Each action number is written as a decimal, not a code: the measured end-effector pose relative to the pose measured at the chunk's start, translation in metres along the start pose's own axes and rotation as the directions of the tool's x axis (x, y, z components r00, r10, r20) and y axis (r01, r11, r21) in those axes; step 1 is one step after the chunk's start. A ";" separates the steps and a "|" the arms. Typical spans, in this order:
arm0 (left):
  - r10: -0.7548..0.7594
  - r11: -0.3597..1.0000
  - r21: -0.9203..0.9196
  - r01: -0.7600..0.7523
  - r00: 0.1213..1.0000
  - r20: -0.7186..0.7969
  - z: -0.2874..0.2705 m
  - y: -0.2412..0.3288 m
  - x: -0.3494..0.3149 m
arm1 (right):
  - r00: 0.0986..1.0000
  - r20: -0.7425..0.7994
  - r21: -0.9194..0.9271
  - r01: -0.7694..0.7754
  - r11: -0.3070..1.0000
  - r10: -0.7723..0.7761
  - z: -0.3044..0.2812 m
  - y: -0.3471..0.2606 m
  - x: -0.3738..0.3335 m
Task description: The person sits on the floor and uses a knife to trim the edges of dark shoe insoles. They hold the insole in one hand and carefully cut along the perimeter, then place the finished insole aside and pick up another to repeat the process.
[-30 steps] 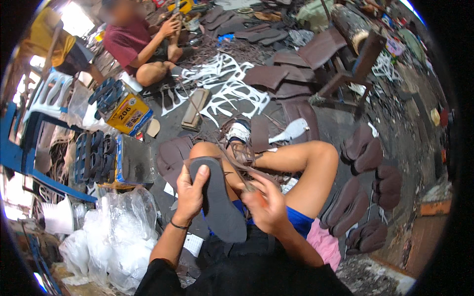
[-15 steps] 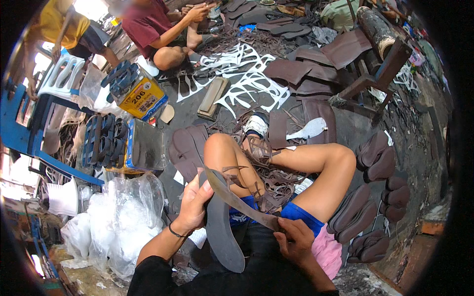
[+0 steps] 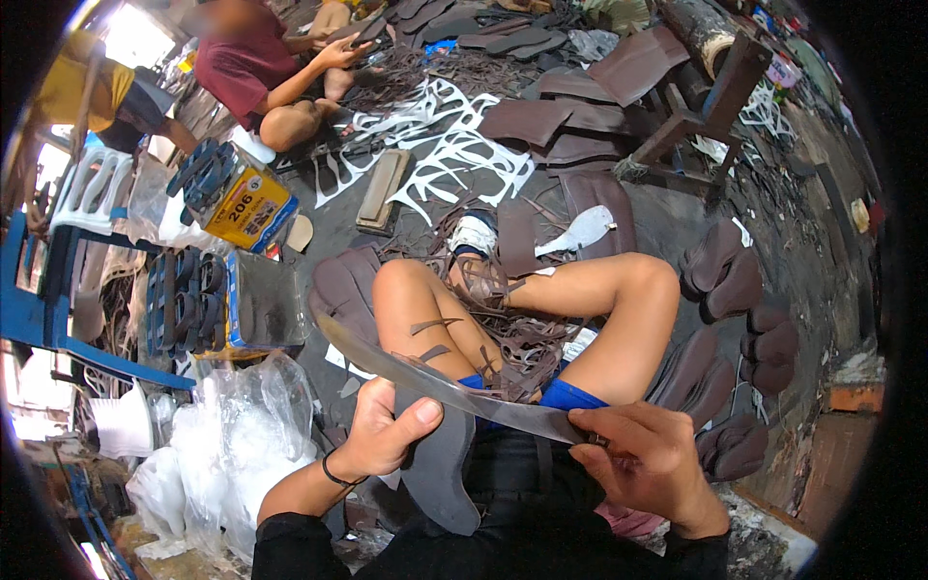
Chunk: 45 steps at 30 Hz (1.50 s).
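In my left hand is a dark grey shoe sole, gripped with the thumb on top near its upper end. My right hand is closed round the right end of a long curved knife. Its metal blade runs leftward across the sole's upper part, past my left thumb, and its far tip reaches beyond my left knee. I cannot tell whether the edge touches the sole. Thin brown offcuts lie in a heap between my crossed legs, and a few strips rest on my left leg.
Stacked brown soles line the right side; brown sheets and white cut-out scraps lie ahead. A yellow-blue tin, plastic bags and a blue frame stand left. Two people are at the upper left, one seated holding a dark sole.
My right hand and the knife have moved right and up, the blade now lying flatter across the sole. My left hand has shifted slightly lower. The whole view has swung a little to the right.
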State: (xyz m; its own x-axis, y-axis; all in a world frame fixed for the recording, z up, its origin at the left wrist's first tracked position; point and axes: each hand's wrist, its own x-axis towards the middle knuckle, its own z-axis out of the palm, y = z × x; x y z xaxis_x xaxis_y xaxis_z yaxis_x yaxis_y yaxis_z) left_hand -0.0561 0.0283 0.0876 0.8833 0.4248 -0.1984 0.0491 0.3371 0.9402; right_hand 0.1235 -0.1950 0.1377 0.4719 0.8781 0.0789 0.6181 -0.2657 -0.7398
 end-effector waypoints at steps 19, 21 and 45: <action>0.251 0.800 -0.358 -0.482 0.810 -0.530 0.011 0.025 0.052 | 0.919 -0.311 0.469 -0.072 0.880 0.241 0.013 0.049 0.038; 0.206 0.805 -0.339 -0.487 0.765 -0.610 0.001 0.018 0.072 | 0.838 -0.383 0.547 -0.133 0.826 0.389 0.014 0.070 0.022; -0.136 0.575 -0.818 -0.013 0.984 -0.111 0.061 -0.106 0.077 | 0.883 -0.449 -0.038 -0.172 0.984 0.137 0.090 0.073 -0.084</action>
State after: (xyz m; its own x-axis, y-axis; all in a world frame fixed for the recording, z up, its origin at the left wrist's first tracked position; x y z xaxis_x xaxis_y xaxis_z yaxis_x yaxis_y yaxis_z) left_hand 0.0349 -0.0262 -0.0101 0.8109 0.4657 -0.3543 -0.3645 0.8757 0.3167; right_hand 0.0724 -0.2527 0.0166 0.7836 0.5604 0.2681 0.5512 -0.4280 -0.7163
